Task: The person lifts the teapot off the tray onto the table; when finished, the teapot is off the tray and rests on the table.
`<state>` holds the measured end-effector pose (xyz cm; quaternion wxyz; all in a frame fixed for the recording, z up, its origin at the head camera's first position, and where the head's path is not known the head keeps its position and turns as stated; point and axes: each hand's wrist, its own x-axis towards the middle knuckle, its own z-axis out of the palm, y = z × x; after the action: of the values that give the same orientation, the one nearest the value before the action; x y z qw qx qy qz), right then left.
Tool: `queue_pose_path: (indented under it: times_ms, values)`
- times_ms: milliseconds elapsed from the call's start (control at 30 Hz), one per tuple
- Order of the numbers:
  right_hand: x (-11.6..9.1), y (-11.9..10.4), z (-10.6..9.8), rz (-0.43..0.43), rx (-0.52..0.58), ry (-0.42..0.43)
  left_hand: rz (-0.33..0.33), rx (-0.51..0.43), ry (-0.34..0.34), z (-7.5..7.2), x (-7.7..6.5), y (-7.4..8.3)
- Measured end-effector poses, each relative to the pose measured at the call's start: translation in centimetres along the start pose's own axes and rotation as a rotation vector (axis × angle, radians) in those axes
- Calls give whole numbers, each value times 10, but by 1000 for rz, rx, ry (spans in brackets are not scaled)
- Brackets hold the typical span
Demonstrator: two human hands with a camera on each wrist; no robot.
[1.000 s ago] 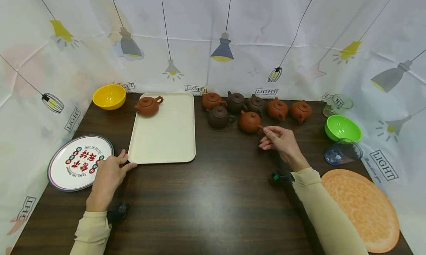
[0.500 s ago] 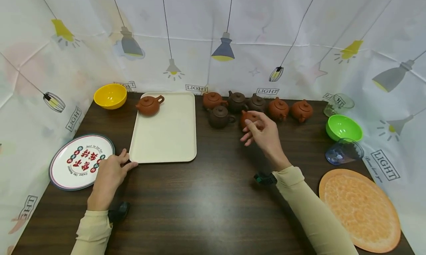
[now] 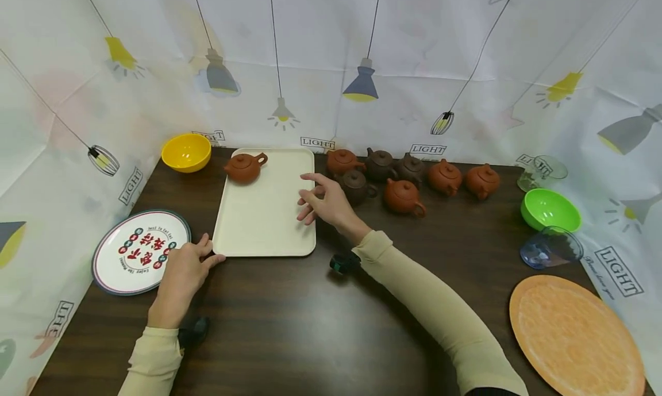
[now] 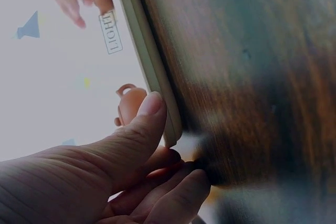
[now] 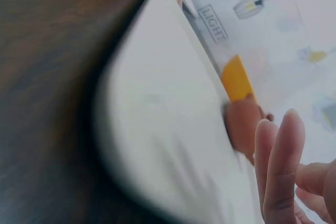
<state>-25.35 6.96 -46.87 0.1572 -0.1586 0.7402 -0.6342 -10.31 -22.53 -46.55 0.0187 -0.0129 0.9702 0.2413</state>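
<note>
My left hand [image 3: 182, 275] pinches the near left corner of a cream rectangular tray [image 3: 264, 235]; in the left wrist view the thumb [image 4: 151, 103] lies on its rim. On the tray's far left part sits a reddish-brown teapot [image 3: 243, 169], spout to the left, handle to the right. Over the tray's right edge hovers my right hand [image 3: 331, 202], fingers loosely bent and holding nothing. To its right stands a reddish-brown teapot [image 3: 402, 197] with its handle toward the front right. A dark brown teapot [image 3: 354, 186] is nearer the hand.
Behind them stand several more teapots, including a reddish one [image 3: 445, 177]. A yellow bowl [image 3: 186, 153] and white plate [image 3: 111, 264] are at left. At right are a green bowl [image 3: 550, 211], a blue glass [image 3: 550, 249], a clear glass [image 3: 543, 172] and an orange round mat [image 3: 574, 333].
My right hand has left the front reddish-brown teapot's handle and moved left, past the dark teapot, to above the tray's right edge. My left hand stays on the tray corner. The view shifts slightly.
</note>
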Motion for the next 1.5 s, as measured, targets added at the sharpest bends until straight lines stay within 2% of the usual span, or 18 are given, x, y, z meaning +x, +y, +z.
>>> queue_pose_path:
  times_ms: [200, 400, 533, 767, 933, 1100, 1267, 1500]
  values:
    - [38, 5, 20, 131, 38, -52, -10, -8, -23, 12, -2, 6]
    - [80, 7, 26, 297, 26, -127, -19, -23, -23, 15, -4, 8]
    - [92, 6, 30, 315, -15, -153, -31, -40, -28, 15, -3, 9]
    - [84, 8, 47, 304, 50, 23, -20, -39, -10, 13, 0, 11]
    - [80, 2, 64, 301, 77, 78, -17, -40, 12, 11, 0, 10]
    - [80, -2, 75, 350, 111, 161, -11, -21, 10, 9, 2, 10]
    - [77, -2, 80, 362, 250, 135, -37, -21, -4, 7, 1, 6]
    - [55, -6, 76, 320, 259, -3, -49, 0, -7, 2, 1, 1]
